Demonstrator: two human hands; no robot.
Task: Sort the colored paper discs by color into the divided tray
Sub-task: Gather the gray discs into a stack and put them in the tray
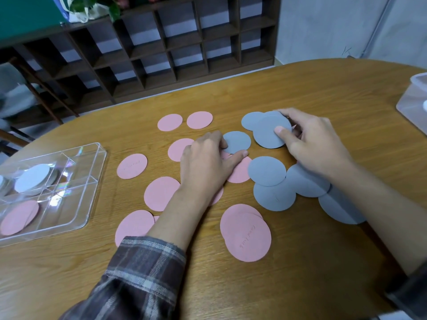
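Paper discs [132, 166] are flat matte circles, pink or grey, some overlapping.

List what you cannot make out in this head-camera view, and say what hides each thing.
Head view: pink discs partly under the left hand and forearm; number unclear.
Grey discs under the right forearm; count unclear.
Divided tray and clear container: cut off by frame edges.
Writing on nearest pink disc: too small to read.

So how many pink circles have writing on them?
2 that show: one pink disc between the tray and the left hand, and one topping the near pile. More may be hidden underneath.
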